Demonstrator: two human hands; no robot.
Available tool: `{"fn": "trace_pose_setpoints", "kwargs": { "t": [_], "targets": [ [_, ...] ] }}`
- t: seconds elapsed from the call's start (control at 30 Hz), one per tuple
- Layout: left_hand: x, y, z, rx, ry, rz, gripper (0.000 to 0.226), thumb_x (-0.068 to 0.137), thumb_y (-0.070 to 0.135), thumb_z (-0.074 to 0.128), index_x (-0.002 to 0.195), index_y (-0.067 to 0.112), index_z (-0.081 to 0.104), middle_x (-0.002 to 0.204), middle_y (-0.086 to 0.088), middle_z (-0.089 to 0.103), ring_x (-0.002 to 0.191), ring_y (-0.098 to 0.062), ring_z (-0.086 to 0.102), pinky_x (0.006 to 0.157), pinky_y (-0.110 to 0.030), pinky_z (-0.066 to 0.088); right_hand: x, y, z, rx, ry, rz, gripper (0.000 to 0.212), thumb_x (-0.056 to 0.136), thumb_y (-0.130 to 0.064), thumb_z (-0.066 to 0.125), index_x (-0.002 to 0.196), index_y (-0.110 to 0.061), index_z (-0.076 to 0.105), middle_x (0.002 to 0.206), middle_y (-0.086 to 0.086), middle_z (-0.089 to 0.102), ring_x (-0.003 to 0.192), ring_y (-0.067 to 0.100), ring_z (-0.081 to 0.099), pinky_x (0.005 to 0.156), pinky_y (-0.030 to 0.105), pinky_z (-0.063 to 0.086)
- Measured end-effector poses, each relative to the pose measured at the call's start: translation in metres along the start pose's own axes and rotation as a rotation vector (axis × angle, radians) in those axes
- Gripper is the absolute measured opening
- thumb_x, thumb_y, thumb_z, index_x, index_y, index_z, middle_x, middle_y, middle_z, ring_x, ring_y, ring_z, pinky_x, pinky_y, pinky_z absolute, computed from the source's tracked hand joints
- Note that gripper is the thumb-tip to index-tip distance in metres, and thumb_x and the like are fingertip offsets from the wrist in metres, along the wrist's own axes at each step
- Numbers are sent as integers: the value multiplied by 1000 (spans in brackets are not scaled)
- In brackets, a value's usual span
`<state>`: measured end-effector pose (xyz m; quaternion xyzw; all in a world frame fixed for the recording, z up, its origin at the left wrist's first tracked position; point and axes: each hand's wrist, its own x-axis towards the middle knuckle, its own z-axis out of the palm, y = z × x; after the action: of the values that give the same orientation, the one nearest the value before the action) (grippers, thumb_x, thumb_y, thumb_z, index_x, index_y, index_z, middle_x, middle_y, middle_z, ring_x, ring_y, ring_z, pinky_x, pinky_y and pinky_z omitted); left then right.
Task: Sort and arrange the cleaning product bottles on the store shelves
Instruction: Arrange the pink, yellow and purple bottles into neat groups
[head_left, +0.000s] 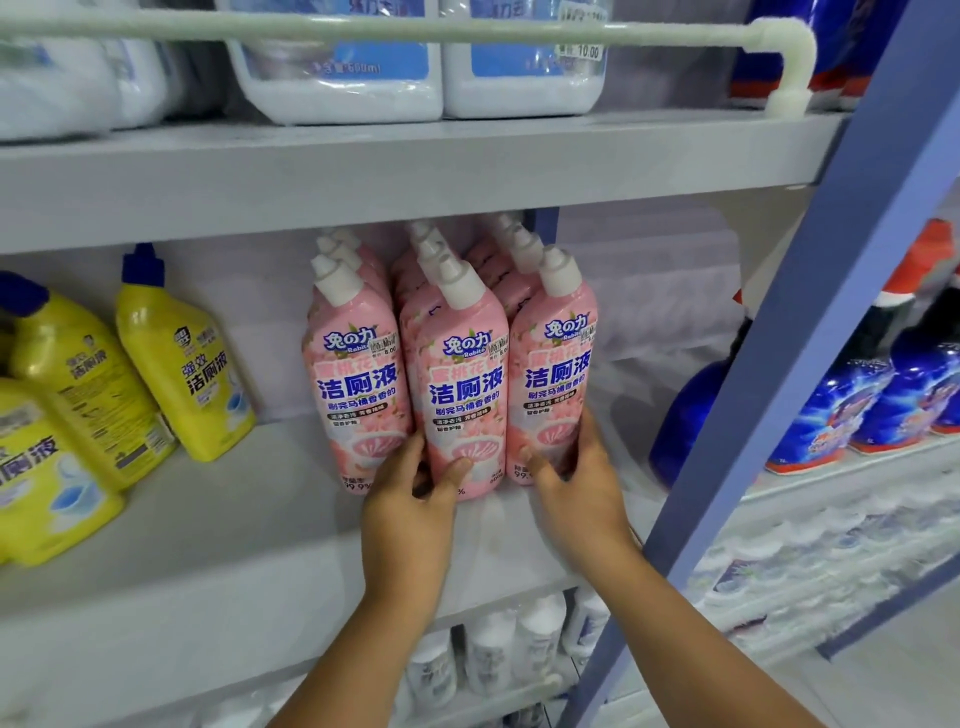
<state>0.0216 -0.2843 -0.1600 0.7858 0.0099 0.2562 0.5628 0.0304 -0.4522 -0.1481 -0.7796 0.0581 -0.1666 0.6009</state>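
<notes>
Pink bottles (457, 374), labelled "Rabito" and 洁厕液, stood in three rows mid-shelf (208, 519); yellow bottles (176, 364), also 洁厕液, seen at far left. Middle front bottle (462, 395) gripped low by left hand (415, 499); right front bottle (553, 384) clasped at base by right hand (576, 478). Blue bottles (883, 405) at right.

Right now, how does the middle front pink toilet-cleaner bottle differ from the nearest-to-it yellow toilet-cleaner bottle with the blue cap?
The middle pink plastic bottle has a white angled cap; the yellow plastic bottle has a blue one. The pink bottle is gripped at its base by the left hand; the yellow bottle is untouched. The pink bottle sits packed between pink neighbours; the yellow one has a clear gap on its right. Both stand on the same grey shelf.
</notes>
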Motion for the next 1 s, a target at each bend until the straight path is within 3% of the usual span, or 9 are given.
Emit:
{"fn": "trace_pose_setpoints", "kwargs": {
  "t": [0.2,0.37,0.53,0.77,0.93,1.0],
  "targets": [
    [3,-5,3,79,53,31,55,84,44,76,135,25,66,115,10,76,103,-9,72,90,-37,59,4,0,1,-15,-21,-29,65,88,-15,77,139,-40,46,120,-29,66,106,-14,62,83,6,46],
    [4,-7,4,104,71,34,60,85,47,76,139,24,64,117,8,76,105,-9,72,90,-33,59,3,-1,3,-6,-20,-29,64,88,-18,77,138,-42,47,116,-33,66,105,-16,61,81,11,46],
    [1,-7,4,37,39,-28,43,86,31,80,126,25,66,107,15,76,97,2,72,83,-20,59,3,1,3,-25,-30,-35,64,89,-24,77,140,-44,44,121,-31,65,109,-12,61,88,20,49],
    [2,-11,4,49,30,-29,41,87,32,79,125,29,65,111,15,76,99,1,72,86,-24,59,3,2,4,-33,-33,-47,61,91,-25,75,138,-47,44,123,-28,65,112,-4,63,93,32,53],
    [2,-11,4,45,33,-37,43,85,33,81,126,28,68,106,17,77,95,3,72,82,-20,58,2,0,3,-40,-30,-53,62,90,-27,76,139,-47,43,124,-29,64,113,-4,62,92,29,52],
    [-1,-11,-1,33,44,-63,32,87,34,79,118,32,72,98,20,76,88,3,72,77,-17,56,2,0,2,-29,-36,-46,63,90,-29,76,141,-47,43,124,-29,64,113,-6,62,91,26,51]
  ]
}}
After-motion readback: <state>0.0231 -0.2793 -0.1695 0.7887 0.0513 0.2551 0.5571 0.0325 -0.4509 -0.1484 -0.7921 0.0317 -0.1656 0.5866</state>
